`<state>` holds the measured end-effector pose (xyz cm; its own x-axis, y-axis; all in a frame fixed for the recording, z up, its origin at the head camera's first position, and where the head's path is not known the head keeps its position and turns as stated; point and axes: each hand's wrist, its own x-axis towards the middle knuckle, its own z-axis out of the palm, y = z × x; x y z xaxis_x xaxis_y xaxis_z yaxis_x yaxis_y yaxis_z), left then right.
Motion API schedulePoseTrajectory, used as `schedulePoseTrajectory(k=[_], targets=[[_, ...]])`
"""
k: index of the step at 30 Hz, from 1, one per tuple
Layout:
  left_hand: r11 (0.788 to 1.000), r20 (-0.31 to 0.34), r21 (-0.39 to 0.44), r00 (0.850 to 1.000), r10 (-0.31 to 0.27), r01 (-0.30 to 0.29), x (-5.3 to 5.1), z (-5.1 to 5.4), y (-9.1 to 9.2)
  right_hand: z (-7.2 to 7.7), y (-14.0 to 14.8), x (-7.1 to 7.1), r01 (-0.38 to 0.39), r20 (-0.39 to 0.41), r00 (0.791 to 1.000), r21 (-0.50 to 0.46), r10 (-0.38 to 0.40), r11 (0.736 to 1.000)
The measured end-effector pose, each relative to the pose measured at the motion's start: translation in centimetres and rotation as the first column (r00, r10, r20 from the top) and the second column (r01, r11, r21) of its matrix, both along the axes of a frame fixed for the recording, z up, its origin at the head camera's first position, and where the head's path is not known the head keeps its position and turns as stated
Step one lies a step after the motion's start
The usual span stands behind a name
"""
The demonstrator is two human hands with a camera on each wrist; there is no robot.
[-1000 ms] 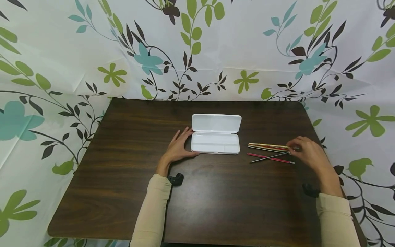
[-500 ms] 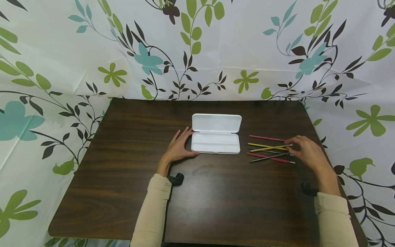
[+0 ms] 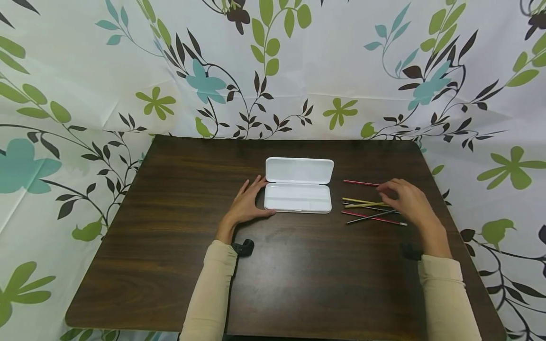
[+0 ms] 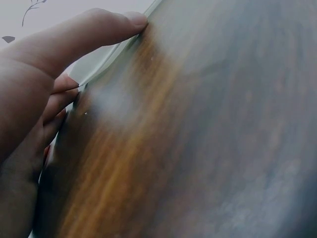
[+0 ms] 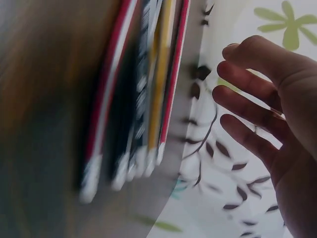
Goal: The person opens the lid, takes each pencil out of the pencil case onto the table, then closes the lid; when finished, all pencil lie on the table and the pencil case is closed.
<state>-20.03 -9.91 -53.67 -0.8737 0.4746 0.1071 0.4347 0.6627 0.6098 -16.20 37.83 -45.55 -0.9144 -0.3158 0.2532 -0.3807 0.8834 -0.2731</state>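
A white pencil case (image 3: 297,198) lies with its lid tipped back. My left hand (image 3: 246,203) holds its left end, the thumb on the front edge and fingers by the left side; the left wrist view shows that thumb (image 4: 99,32) on the rim. To the right, several pencils (image 3: 367,204), yellow, dark and red, lie loosely spread and partly crossing. My right hand (image 3: 403,199) hovers over their right ends, nearest a red pencil (image 3: 360,183) at the back. In the right wrist view, its loosely bent fingers (image 5: 247,101) hold nothing and stand apart from the pencils.
Everything rests on a dark wood table (image 3: 170,284). A white cloth (image 3: 298,71) with printed leaves and flowers hangs behind it and shows along both sides. Dark wrist cameras (image 3: 244,247) sit at both wrists.
My right hand has spread the bunched pencils apart, moved the red pencil farther back and let it go. The hand has shifted left and slightly back. My left hand has not moved.
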Motion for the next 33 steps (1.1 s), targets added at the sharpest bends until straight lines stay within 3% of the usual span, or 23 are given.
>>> schedulePoseTrajectory(k=[7, 20, 26, 33], targets=[[1.000, 0.000, 0.008, 1.000, -0.002, 0.002, 0.0, 0.0, 0.0, 1.2, -3.6, -2.5, -0.044, 0.007, 0.999, -0.031, 0.045, 0.999], [1.000, -0.020, 0.021, 1.000, -0.009, 0.009, 0.2, 0.1, -0.1, 3.1, -8.4, -5.6, -0.129, -0.004, 0.992, -0.059, 0.129, 0.990], [1.000, -0.021, 0.022, 1.000, -0.013, 0.013, 0.2, 0.1, -0.1, 3.7, -10.2, -6.6, -0.147, 0.037, 0.988, -0.058, 0.150, 0.987], [1.000, -0.025, 0.013, 1.000, -0.014, 0.014, 0.1, 0.1, -0.2, 3.8, -11.3, -7.5, -0.166, 0.024, 0.986, -0.053, 0.167, 0.985]])
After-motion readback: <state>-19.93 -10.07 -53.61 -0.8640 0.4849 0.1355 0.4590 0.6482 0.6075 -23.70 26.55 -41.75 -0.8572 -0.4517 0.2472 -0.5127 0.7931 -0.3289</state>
